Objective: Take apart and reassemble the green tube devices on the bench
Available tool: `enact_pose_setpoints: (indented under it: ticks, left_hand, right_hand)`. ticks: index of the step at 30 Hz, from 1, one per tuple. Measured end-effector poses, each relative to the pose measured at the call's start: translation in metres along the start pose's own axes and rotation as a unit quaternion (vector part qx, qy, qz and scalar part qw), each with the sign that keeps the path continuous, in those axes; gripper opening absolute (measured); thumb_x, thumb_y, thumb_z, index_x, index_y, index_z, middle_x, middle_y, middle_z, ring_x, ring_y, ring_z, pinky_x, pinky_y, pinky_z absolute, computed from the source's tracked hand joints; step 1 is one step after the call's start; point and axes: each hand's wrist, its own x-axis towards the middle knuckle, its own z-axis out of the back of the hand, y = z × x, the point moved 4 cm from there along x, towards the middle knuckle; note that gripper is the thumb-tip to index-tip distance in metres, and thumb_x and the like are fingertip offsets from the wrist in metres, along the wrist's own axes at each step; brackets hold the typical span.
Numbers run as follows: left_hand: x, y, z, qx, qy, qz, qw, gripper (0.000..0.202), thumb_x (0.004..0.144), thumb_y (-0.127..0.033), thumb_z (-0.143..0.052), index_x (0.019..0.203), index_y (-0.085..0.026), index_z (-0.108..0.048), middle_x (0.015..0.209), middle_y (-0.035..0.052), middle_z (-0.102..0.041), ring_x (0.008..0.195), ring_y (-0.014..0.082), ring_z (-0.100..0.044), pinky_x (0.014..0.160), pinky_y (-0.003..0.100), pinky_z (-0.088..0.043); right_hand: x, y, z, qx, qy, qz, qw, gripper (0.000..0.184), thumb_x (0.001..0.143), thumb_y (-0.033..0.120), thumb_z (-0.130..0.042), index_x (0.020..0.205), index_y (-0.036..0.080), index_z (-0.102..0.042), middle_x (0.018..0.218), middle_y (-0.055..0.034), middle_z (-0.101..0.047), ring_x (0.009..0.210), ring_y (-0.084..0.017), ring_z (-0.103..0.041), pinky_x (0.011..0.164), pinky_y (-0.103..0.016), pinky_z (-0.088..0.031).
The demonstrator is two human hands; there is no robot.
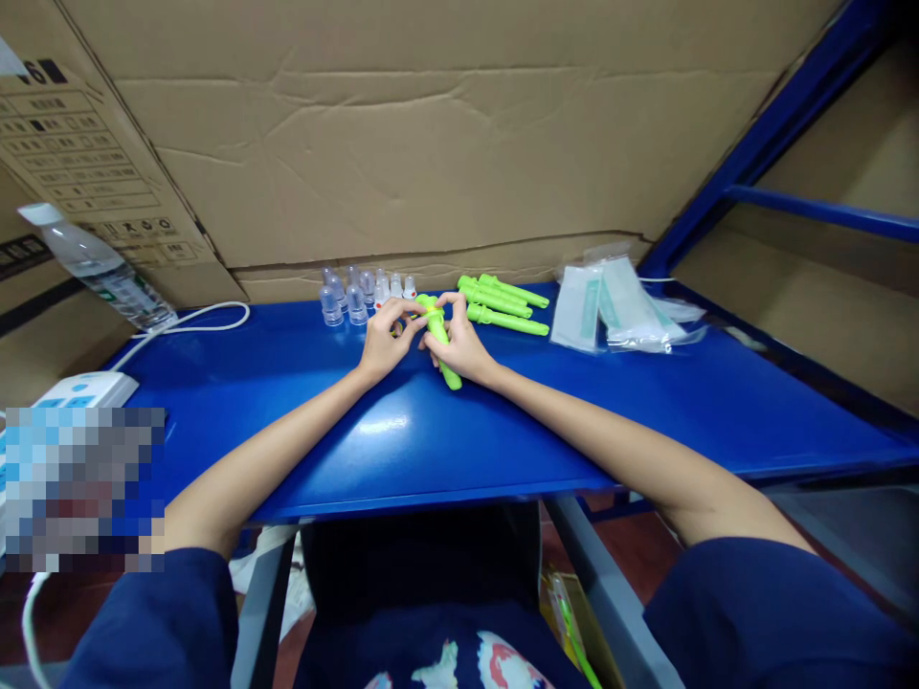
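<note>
Both my hands meet over the middle of the blue table (646, 411). My right hand (463, 349) is wrapped round a bright green plastic tube (439, 335) that points away from me. My left hand (384, 340) pinches at the tube's far end with thumb and fingertips; whatever small part sits there is hidden. Just beyond my hands stand several small clear vials (351, 299) with white caps. To the right of them lie more green tubes (503, 304) in a loose pile.
Clear plastic pouches (617, 308) with white and teal inserts lie at the right rear. A water bottle (100, 268) leans at the far left, by a white cable (193, 321) and a white power strip (86, 390). Cardboard walls (431, 144) close off the back; a blue rack frame (761, 144) rises on the right.
</note>
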Motion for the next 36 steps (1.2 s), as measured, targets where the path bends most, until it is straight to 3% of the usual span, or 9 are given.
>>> enact_pose_setpoints:
  ticks: [7,13,21,29,36]
  left_hand:
    - [0.0,0.001,-0.002,-0.009,-0.003,0.007,1.0,0.023,0.095,-0.042,-0.064,0.095,-0.018,-0.067,0.095,0.005,-0.071,0.07,0.0112,-0.062,0.06,0.024,-0.047]
    - [-0.002,0.011,-0.005,-0.038,-0.01,0.053,0.998,0.026,0.092,-0.042,-0.066,0.103,-0.019,-0.061,0.102,0.0065,-0.071,0.071,0.0113,-0.065,0.056,0.022,-0.045]
    - [-0.001,0.008,-0.002,-0.028,-0.02,0.034,0.999,0.021,0.094,-0.039,-0.064,0.098,-0.019,-0.064,0.095,0.0046,-0.072,0.074,0.0123,-0.066,0.06,0.022,-0.047]
    - [-0.002,0.002,0.0,0.012,0.008,0.005,1.0,0.022,0.096,-0.039,-0.062,0.097,-0.019,-0.069,0.094,0.0053,-0.072,0.075,0.0133,-0.065,0.063,0.024,-0.049]
    - [-0.002,0.002,-0.002,0.005,0.021,-0.007,1.0,0.027,0.097,-0.043,-0.061,0.107,-0.019,-0.068,0.105,0.0077,-0.07,0.076,0.0135,-0.065,0.064,0.025,-0.05]
  right_hand:
    - [0.001,-0.001,0.0,0.001,-0.009,-0.001,1.0,0.045,0.082,0.024,-0.061,0.111,0.028,-0.026,0.066,0.0097,-0.061,0.038,-0.013,-0.055,0.036,-0.025,-0.045]
    - [0.003,-0.006,-0.003,0.075,-0.018,-0.036,0.996,0.054,0.081,0.037,-0.069,0.108,0.028,-0.024,0.067,0.0114,-0.059,0.036,-0.011,-0.054,0.033,-0.023,-0.047]
    - [0.002,-0.004,-0.004,0.085,-0.025,-0.033,0.996,0.054,0.079,0.035,-0.07,0.106,0.028,-0.023,0.07,0.0101,-0.062,0.036,-0.011,-0.055,0.031,-0.021,-0.047]
    - [-0.001,-0.009,-0.004,0.071,-0.015,-0.037,0.997,0.048,0.082,0.031,-0.066,0.102,0.028,-0.023,0.069,0.0098,-0.064,0.036,-0.012,-0.056,0.031,-0.023,-0.047]
    - [0.001,-0.009,0.0,0.031,-0.024,-0.027,0.999,0.049,0.084,0.035,-0.067,0.108,0.028,-0.025,0.07,0.0085,-0.065,0.037,-0.012,-0.056,0.032,-0.023,-0.046]
